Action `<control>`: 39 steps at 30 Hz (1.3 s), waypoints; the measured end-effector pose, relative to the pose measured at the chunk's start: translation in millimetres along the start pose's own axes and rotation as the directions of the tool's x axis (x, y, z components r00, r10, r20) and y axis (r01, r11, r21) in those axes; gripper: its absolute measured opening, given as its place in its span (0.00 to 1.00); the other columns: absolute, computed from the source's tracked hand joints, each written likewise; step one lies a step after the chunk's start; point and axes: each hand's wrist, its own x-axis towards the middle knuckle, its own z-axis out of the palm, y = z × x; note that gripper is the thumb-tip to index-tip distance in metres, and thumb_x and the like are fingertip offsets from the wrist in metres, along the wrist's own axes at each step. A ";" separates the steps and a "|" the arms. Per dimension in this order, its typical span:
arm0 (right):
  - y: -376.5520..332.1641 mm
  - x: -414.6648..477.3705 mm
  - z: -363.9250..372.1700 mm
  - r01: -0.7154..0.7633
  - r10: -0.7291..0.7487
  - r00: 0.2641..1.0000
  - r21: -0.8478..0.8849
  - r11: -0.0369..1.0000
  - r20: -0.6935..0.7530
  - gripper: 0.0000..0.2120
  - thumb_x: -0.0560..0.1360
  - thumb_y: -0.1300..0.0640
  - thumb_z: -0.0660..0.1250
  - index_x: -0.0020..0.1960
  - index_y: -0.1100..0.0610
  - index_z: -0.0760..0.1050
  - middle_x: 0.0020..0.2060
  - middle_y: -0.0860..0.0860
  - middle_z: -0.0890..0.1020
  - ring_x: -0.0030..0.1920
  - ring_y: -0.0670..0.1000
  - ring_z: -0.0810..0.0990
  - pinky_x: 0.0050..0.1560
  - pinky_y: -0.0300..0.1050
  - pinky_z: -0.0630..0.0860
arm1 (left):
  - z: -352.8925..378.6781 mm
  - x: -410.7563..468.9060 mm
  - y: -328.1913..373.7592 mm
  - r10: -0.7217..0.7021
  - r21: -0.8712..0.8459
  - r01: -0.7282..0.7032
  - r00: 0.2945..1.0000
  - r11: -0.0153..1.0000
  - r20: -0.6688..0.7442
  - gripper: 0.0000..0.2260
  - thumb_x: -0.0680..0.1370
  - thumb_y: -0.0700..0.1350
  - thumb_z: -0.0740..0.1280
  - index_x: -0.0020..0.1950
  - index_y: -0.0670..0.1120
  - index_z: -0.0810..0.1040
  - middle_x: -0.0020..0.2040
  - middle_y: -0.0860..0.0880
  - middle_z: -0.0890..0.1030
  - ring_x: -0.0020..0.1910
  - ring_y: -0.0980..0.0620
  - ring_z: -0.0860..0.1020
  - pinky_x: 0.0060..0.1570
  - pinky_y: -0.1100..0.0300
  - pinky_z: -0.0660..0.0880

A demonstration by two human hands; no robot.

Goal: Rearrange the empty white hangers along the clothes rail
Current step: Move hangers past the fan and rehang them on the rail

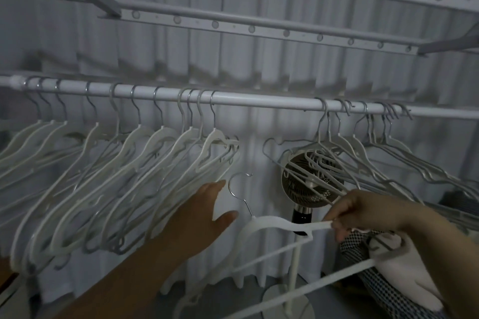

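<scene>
A white clothes rail runs across the view. Several empty white hangers hang in a spread row on its left part, and a tighter bunch of hangers hangs on its right part, with a bare gap between them. My right hand pinches the shoulder of one loose white hanger, held below the rail with its metal hook pointing up, off the rail. My left hand reaches forward with straight fingers, its fingertips close to the lower edge of the rightmost hanger in the left row, holding nothing.
A small round fan on a white stand stands behind the gap. A ceiling drying rack with holed bars hangs above. A pale pleated curtain fills the back. Patterned cloth and a white bundle lie at lower right.
</scene>
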 end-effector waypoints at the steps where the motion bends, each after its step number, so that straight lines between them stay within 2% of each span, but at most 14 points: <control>1: 0.6 -2.8 -0.9 0.028 -0.029 1.000 0.078 0.997 0.005 0.04 0.70 0.55 0.70 0.39 0.46 0.82 0.27 0.43 0.83 0.32 0.37 0.78 0.40 0.34 0.72 | 1.4 0.8 -1.5 -0.067 -0.024 0.070 0.993 0.997 0.100 0.28 0.76 0.55 0.62 0.73 0.50 0.56 0.69 0.54 0.65 0.66 0.56 0.67 0.62 0.64 0.65; 3: 5.1 -5.0 -5.4 0.090 -0.095 0.995 0.170 0.981 0.020 0.09 0.61 0.42 0.73 0.38 0.44 0.84 0.30 0.44 0.85 0.34 0.39 0.80 0.42 0.35 0.74 | 2.7 1.0 -3.1 -0.100 -0.100 0.132 0.956 0.986 0.275 0.22 0.76 0.54 0.63 0.68 0.52 0.63 0.59 0.56 0.70 0.55 0.56 0.73 0.52 0.66 0.68; 5: 11.4 -4.9 -8.2 0.118 -0.117 0.993 0.207 0.971 -0.017 0.12 0.58 0.39 0.73 0.39 0.43 0.84 0.31 0.45 0.85 0.35 0.39 0.81 0.42 0.35 0.75 | 3.6 -0.7 -1.6 -0.079 -0.185 0.168 0.908 0.968 0.411 0.06 0.77 0.51 0.61 0.52 0.53 0.72 0.44 0.56 0.76 0.38 0.60 0.76 0.38 0.68 0.71; 7: 13.9 -1.3 -8.2 0.128 -0.117 0.991 0.231 0.964 -0.057 0.14 0.57 0.39 0.74 0.39 0.44 0.85 0.31 0.47 0.85 0.35 0.41 0.82 0.41 0.34 0.76 | 3.2 -2.4 0.4 -0.064 -0.246 0.191 0.893 0.950 0.446 0.06 0.79 0.48 0.59 0.42 0.50 0.72 0.34 0.55 0.77 0.23 0.62 0.72 0.25 0.69 0.68; 9: 13.1 1.2 -6.4 0.113 -0.088 0.987 0.197 0.974 -0.132 0.17 0.58 0.39 0.75 0.41 0.47 0.85 0.33 0.49 0.86 0.36 0.48 0.81 0.41 0.39 0.76 | -0.8 -1.8 3.0 -0.091 -0.252 0.219 0.895 0.943 0.436 0.10 0.79 0.47 0.59 0.38 0.47 0.71 0.27 0.53 0.78 0.16 0.60 0.69 0.19 0.68 0.65; 11: 5.2 2.4 -4.4 0.083 -0.030 0.972 0.223 0.971 -0.233 0.04 0.69 0.52 0.72 0.39 0.51 0.84 0.34 0.52 0.84 0.34 0.49 0.79 0.37 0.39 0.74 | -4.8 -0.4 3.2 -0.112 -0.238 0.234 0.894 0.943 0.434 0.09 0.79 0.45 0.59 0.39 0.47 0.71 0.25 0.53 0.78 0.14 0.59 0.68 0.17 0.68 0.64; 12: 4.8 3.9 -4.6 0.101 -0.020 0.949 0.245 0.964 -0.314 0.07 0.73 0.61 0.68 0.38 0.53 0.82 0.34 0.53 0.83 0.31 0.45 0.79 0.34 0.35 0.74 | -7.0 0.0 3.4 -0.126 -0.230 0.246 0.890 0.942 0.438 0.09 0.79 0.44 0.59 0.39 0.48 0.71 0.27 0.52 0.78 0.14 0.58 0.68 0.17 0.67 0.64; 14: 1.7 7.1 -3.5 0.131 0.016 0.865 0.257 0.957 -0.502 0.10 0.74 0.68 0.64 0.39 0.58 0.79 0.33 0.54 0.81 0.27 0.40 0.78 0.32 0.31 0.74 | -11.8 1.3 2.4 -0.161 -0.220 0.278 0.885 0.935 0.436 0.09 0.80 0.43 0.57 0.40 0.48 0.71 0.33 0.52 0.79 0.15 0.58 0.70 0.17 0.67 0.66; 17: 1.3 14.0 -3.7 0.028 0.019 0.636 0.048 0.998 -0.771 0.06 0.74 0.65 0.66 0.48 0.63 0.80 0.40 0.56 0.80 0.33 0.42 0.75 0.32 0.25 0.70 | -18.7 1.6 2.9 -0.224 -0.187 0.319 0.888 0.929 0.402 0.08 0.80 0.44 0.56 0.41 0.47 0.70 0.42 0.51 0.78 0.15 0.58 0.72 0.17 0.67 0.67; 19: 6.4 19.2 -4.4 -0.147 -0.002 0.476 -0.081 0.986 -0.880 0.10 0.73 0.62 0.66 0.53 0.61 0.80 0.48 0.57 0.81 0.43 0.50 0.76 0.41 0.34 0.71 | -20.9 1.8 3.7 -0.272 -0.154 0.342 0.896 0.927 0.351 0.09 0.80 0.44 0.55 0.41 0.47 0.69 0.44 0.52 0.76 0.16 0.58 0.72 0.17 0.67 0.67; 21: 9.7 21.7 -6.2 -0.262 -0.027 0.388 -0.138 0.955 -0.921 0.13 0.73 0.61 0.67 0.56 0.60 0.79 0.54 0.61 0.81 0.56 0.59 0.74 0.53 0.46 0.69 | -22.0 3.4 7.7 -0.307 -0.174 0.369 0.902 0.913 0.303 0.08 0.80 0.43 0.54 0.42 0.46 0.69 0.45 0.51 0.75 0.16 0.58 0.72 0.17 0.67 0.68; 28: 16.4 22.7 -8.8 -0.474 0.076 0.517 -0.211 0.855 -0.853 0.23 0.74 0.55 0.64 0.68 0.55 0.67 0.67 0.55 0.72 0.68 0.58 0.67 0.65 0.50 0.63 | -28.8 28.8 34.9 -0.337 -0.332 0.372 0.928 0.867 0.159 0.05 0.79 0.39 0.56 0.45 0.41 0.70 0.43 0.47 0.75 0.14 0.56 0.73 0.14 0.68 0.66; 31: 20.7 19.7 -11.7 -0.466 0.107 0.552 -0.199 0.862 -0.827 0.18 0.75 0.56 0.63 0.64 0.55 0.72 0.60 0.56 0.78 0.62 0.58 0.74 0.60 0.49 0.70 | -33.5 44.1 41.0 -0.342 -0.289 0.349 0.937 0.891 0.078 0.06 0.79 0.41 0.56 0.46 0.42 0.70 0.39 0.49 0.75 0.14 0.57 0.73 0.14 0.70 0.64; 39: 29.8 14.8 -9.4 -0.134 0.090 0.770 -0.021 0.991 -0.632 0.10 0.75 0.63 0.63 0.56 0.58 0.75 0.37 0.56 0.80 0.37 0.54 0.79 0.33 0.43 0.74 | -40.2 70.9 53.5 -0.351 -0.157 0.341 0.935 0.927 -0.041 0.08 0.80 0.40 0.52 0.50 0.42 0.70 0.34 0.47 0.73 0.18 0.53 0.74 0.20 0.63 0.70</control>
